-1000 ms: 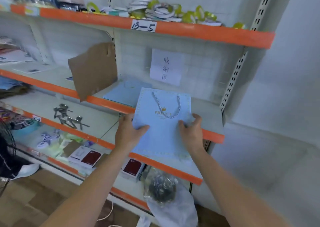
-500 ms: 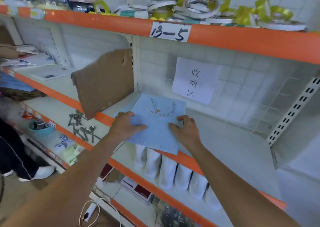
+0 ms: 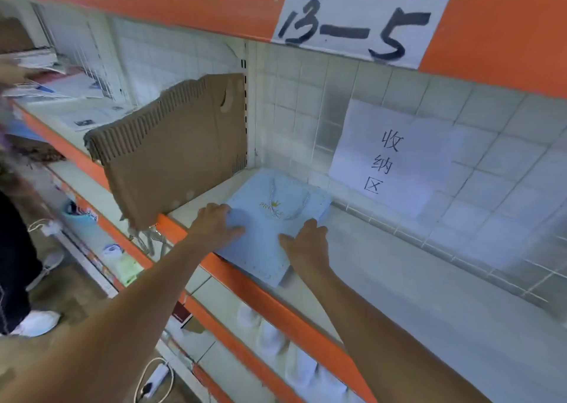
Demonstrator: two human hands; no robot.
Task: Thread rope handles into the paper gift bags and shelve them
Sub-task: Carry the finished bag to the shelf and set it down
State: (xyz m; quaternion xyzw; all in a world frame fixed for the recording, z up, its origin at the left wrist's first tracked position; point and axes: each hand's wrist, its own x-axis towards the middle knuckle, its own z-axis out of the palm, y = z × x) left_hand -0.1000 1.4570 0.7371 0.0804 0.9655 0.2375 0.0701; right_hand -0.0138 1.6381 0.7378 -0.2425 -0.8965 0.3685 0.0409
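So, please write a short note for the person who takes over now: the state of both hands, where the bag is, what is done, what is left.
Left hand: flat on the blue gift bag, near its left edge, fingers straight.
Right hand: flat on the bag's near right part.
Bag: lies flat on the shelf beside the cardboard divider; its near corner overhangs the orange front edge.
Done: rope handle is threaded.
Left: probably push the bag fully in, then let go.

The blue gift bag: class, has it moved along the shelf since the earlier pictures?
Yes. The blue gift bag has gone deeper onto the shelf, toward the paper sign on the back wall; less of it overhangs the orange front edge.
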